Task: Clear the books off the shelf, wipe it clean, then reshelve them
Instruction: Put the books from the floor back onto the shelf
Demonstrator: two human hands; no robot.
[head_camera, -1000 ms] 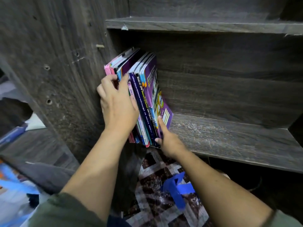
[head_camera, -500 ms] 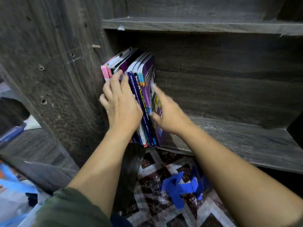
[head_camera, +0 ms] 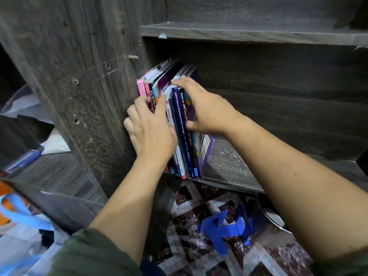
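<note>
At the left end of the shelf [head_camera: 249, 168], hard against the side panel [head_camera: 89, 96], stand the books [head_camera: 179, 116]: about ten spines, packed too tight for an exact count, leaning a touch. Two hands on them! The right hand [head_camera: 207, 110] hooks its fingers over the top of the right-hand bunch, thumb on a spine, a closed grip. The left hand [head_camera: 151, 126] lies on the pink spines, thumb up, fingers bent; holding or only pressing, can't tell. One blue bookend [head_camera: 223, 230] down on the floor [head_camera: 185, 196].
</note>
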